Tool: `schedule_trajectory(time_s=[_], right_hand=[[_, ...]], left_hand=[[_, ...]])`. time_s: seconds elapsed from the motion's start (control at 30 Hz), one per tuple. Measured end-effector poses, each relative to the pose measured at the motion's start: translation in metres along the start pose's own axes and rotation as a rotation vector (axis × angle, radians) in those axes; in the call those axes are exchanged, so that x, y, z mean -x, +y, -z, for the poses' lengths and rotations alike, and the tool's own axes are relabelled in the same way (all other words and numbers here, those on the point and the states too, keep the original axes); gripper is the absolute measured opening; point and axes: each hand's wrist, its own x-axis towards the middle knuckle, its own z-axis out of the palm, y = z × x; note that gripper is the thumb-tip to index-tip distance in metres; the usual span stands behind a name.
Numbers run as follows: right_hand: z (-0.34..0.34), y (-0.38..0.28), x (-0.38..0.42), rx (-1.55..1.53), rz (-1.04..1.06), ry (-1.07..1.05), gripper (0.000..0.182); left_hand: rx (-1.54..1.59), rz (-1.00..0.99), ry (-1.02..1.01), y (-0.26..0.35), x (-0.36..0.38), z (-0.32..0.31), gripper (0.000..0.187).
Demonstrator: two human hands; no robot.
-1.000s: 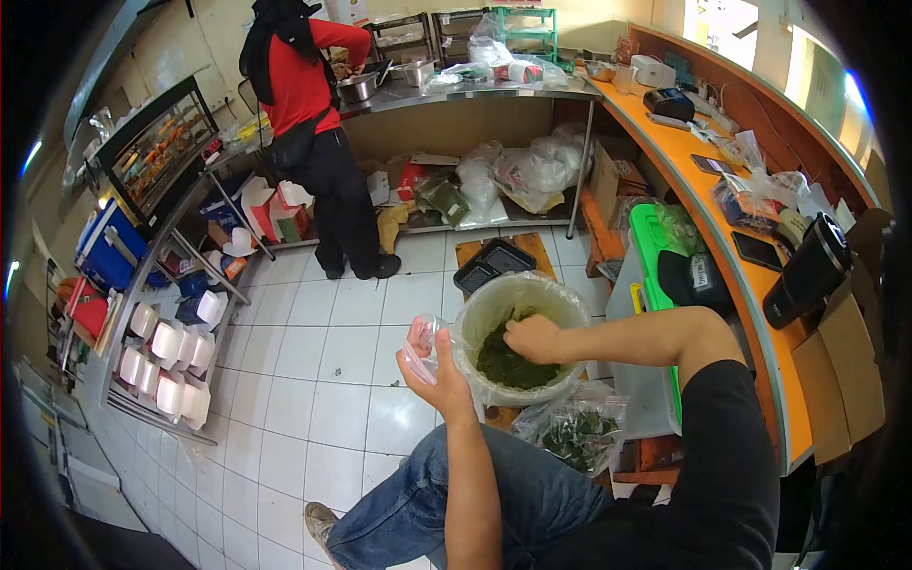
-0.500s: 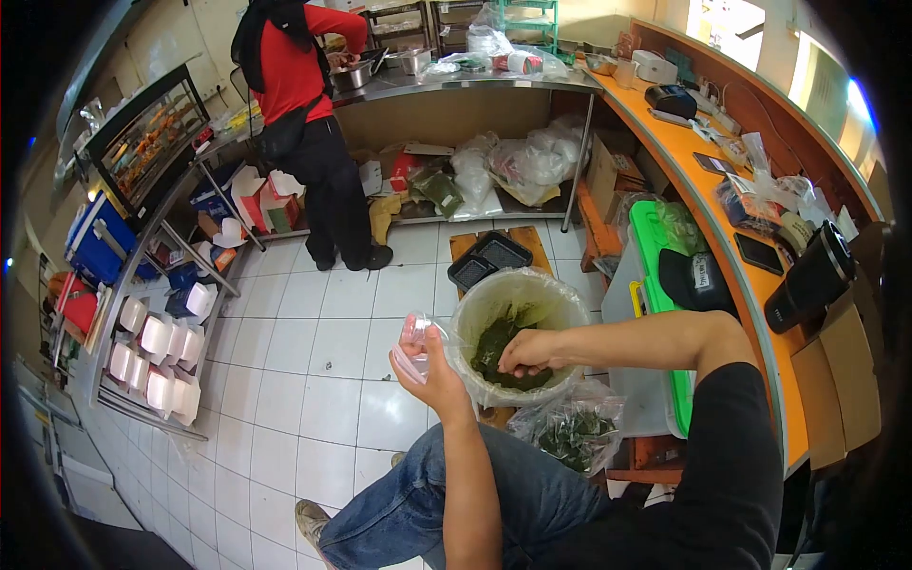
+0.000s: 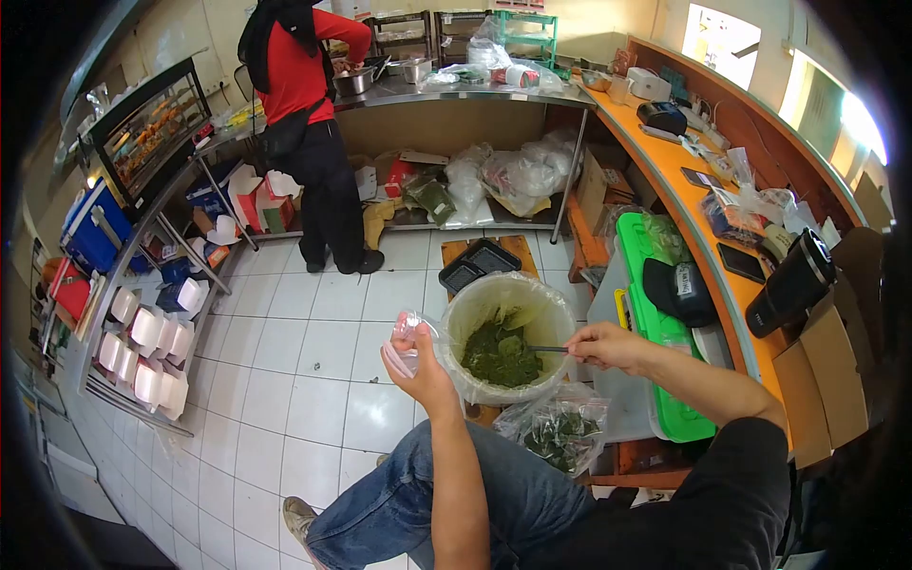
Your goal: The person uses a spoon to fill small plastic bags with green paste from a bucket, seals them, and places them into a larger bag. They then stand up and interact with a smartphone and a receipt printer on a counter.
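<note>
My left hand is closed round a small clear plastic cup, left of the bucket; a clear lid-like piece seems to be held with it. My right hand grips the thin dark handle of a spoon at the bucket's right rim. The spoon's head carries a lump of green paste inside the bucket. A clear plastic liner covers the round white bucket, and more dark green paste lies in it.
A black plastic tray lies behind the bucket. A clear bag of green stuff sits before it. To the right are a green-lidded bin and an orange counter. A person in red stands at the far steel table.
My right hand has drawn back rightward and up from deep inside the bucket, so the spoon and its green load now show. My left hand keeps the cup in nearly the same place.
</note>
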Motion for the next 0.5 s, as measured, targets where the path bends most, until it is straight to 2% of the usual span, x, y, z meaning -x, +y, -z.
schedule_trajectory(time_s=[0.07,0.13,0.23,0.5], right_hand=[[0.004,0.015,0.012,-0.017,0.036,0.081,0.013],[0.007,0.037,0.015,-0.219,0.058,0.172,0.010],[0.000,0.055,0.020,-0.275,0.038,0.267,0.010],[-0.006,0.069,0.017,-0.325,0.071,0.238,0.010]], left_hand=[[0.003,0.015,-0.001,0.004,0.000,0.000,0.028],[0.007,0.032,0.001,0.005,0.001,0.001,0.029],[0.052,-0.006,-0.028,0.004,0.001,0.002,0.026],[0.046,0.004,-0.089,-0.002,-0.002,0.008,0.028]])
